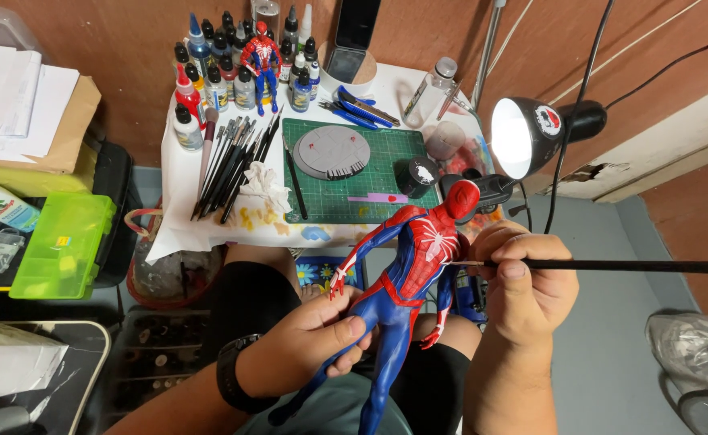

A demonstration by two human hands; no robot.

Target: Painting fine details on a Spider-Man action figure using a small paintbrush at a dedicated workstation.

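Observation:
My left hand [309, 342] grips the blue legs of a red-and-blue superhero figure [414, 266], which tilts up to the right with its red head near the lamp. My right hand [523, 282] pinches a long black paintbrush [612, 265] that lies level, its tip touching the figure's side at chest height. A black watch sits on my left wrist. My knees in black shorts are under the figure.
A small table holds a green cutting mat [354, 173] with a round grey base [331, 151], a row of brushes [237, 161], several paint bottles [233, 72] and a smaller similar figure [261, 60]. A lit black lamp [531, 133] stands at right, a green plastic box [64, 246] at left.

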